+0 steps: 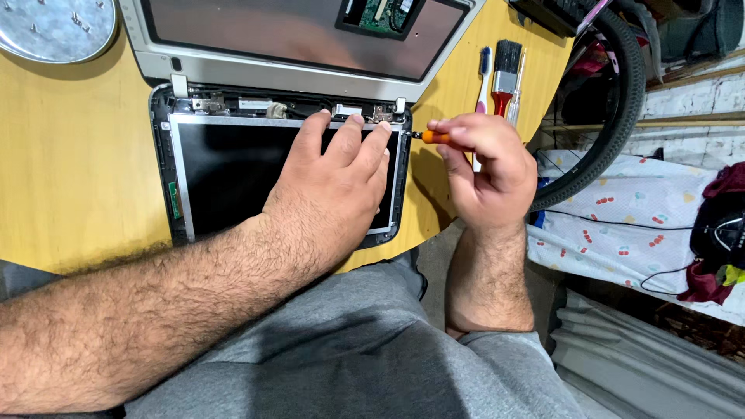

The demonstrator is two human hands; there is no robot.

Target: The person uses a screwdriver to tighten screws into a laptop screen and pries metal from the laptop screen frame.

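Observation:
An opened laptop lies on the yellow table point(70, 186), its bare dark screen panel point(225, 178) lying flat toward me with the bezel off. My left hand point(334, 186) rests flat on the panel's right side, fingertips near the right hinge point(380, 115). My right hand point(489, 163) pinches a small orange-handled screwdriver point(431, 137), with its dark tip pointing left at the panel's upper right corner. The laptop base point(295, 39) lies beyond, with a green circuit board point(380, 14) showing.
A round metal dish point(54, 29) holding several screws sits at the far left corner. A paintbrush point(506, 70) and a blue toothbrush point(484, 74) lie on the table's right. A bicycle tyre point(621, 101), a patterned cloth point(628, 225) and cables lie beyond the table edge.

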